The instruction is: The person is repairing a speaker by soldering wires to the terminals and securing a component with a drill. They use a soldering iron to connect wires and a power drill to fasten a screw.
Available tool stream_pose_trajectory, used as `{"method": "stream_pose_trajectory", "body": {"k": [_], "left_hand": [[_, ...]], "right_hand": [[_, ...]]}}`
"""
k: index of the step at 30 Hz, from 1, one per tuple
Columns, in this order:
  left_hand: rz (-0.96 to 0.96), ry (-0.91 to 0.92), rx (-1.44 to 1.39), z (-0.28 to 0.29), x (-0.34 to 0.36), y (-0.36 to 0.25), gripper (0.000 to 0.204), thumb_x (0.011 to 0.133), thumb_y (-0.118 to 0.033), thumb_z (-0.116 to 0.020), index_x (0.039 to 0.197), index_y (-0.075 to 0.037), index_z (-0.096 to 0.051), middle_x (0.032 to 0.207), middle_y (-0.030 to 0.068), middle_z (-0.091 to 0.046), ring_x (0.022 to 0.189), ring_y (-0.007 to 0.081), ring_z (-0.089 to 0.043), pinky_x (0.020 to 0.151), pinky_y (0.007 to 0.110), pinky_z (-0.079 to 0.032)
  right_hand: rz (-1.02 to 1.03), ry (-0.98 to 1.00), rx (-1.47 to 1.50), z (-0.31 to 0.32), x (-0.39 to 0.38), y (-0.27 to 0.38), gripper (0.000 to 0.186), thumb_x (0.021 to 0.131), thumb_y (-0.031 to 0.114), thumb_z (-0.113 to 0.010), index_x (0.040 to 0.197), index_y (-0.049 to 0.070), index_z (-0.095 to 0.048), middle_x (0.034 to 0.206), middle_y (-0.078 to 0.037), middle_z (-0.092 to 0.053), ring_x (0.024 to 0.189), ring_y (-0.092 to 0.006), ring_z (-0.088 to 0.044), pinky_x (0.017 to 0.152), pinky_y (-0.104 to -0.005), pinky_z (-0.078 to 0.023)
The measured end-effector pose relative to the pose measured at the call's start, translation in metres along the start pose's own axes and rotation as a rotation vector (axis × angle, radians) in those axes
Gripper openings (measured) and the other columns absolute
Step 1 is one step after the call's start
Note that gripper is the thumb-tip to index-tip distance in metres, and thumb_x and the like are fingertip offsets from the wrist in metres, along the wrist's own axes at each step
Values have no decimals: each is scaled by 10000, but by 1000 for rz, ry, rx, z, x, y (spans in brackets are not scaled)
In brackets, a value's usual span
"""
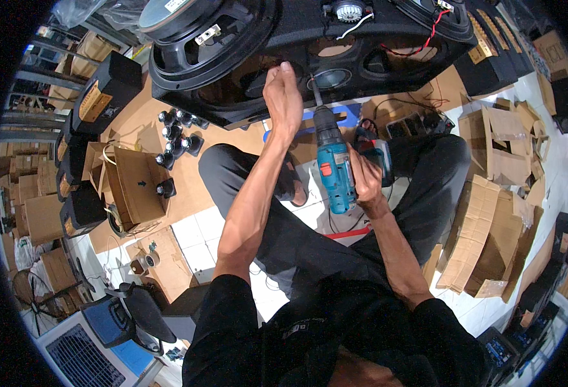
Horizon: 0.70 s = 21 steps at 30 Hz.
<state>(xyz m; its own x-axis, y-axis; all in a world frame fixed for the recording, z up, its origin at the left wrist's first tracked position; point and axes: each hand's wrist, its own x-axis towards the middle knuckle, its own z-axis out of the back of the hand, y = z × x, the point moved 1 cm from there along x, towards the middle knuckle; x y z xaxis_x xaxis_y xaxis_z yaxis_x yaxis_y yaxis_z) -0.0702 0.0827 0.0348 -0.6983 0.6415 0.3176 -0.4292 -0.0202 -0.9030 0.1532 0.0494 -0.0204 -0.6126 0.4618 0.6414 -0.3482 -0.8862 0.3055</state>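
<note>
My right hand (366,177) is wrapped round the grip of a teal cordless drill (339,183). The drill's bit points away from me and its tip is at the near face of a black speaker cabinet (355,51); whether it touches a screw I cannot tell. Beside the bit, my left hand (283,103) is closed with fingertips pressed together at the cabinet's edge; what they hold, if anything, is hidden. A large speaker driver (216,45) rests on the cabinet's left part, magnet up. Next to the bit shows a round mesh-covered driver (330,79).
Several small black drivers (176,138) stand on cardboard at left, near an open carton (136,184). Flattened cartons (484,238) lie at right. A second driver (435,19) with a red wire sits on the cabinet. Between my legs is a red object (348,233).
</note>
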Motion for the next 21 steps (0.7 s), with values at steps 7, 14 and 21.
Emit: {"method": "stream_pose_trajectory", "body": {"k": [7,14,21], "left_hand": [[-33,-25,-13,-1,-1,-3,483,986,-350,-392,819,74,-550,790,115,-499,742,206,-466,709,322,-377],[11,-50,-38,4,3,3,449,961,-359,-466,840,61,-569,742,88,-524,700,165,-445,671,310,-375],[188,-200,49,-3,-19,17,293,921,-228,-534,907,50,-624,842,160,-642,768,242,-597,732,349,-449]], "right_hand": [[16,-23,-20,12,16,5,439,759,39,-539,1177,-96,-542,988,-217,-649,758,-280,-658,646,-342,-551],[144,20,-257,23,0,12,415,733,53,-576,1134,-52,-600,900,-135,-671,696,-230,-635,611,-294,-545],[-255,118,45,42,-47,16,516,710,7,-627,1214,-45,-529,1068,-165,-633,908,-267,-648,728,-318,-545]]}}
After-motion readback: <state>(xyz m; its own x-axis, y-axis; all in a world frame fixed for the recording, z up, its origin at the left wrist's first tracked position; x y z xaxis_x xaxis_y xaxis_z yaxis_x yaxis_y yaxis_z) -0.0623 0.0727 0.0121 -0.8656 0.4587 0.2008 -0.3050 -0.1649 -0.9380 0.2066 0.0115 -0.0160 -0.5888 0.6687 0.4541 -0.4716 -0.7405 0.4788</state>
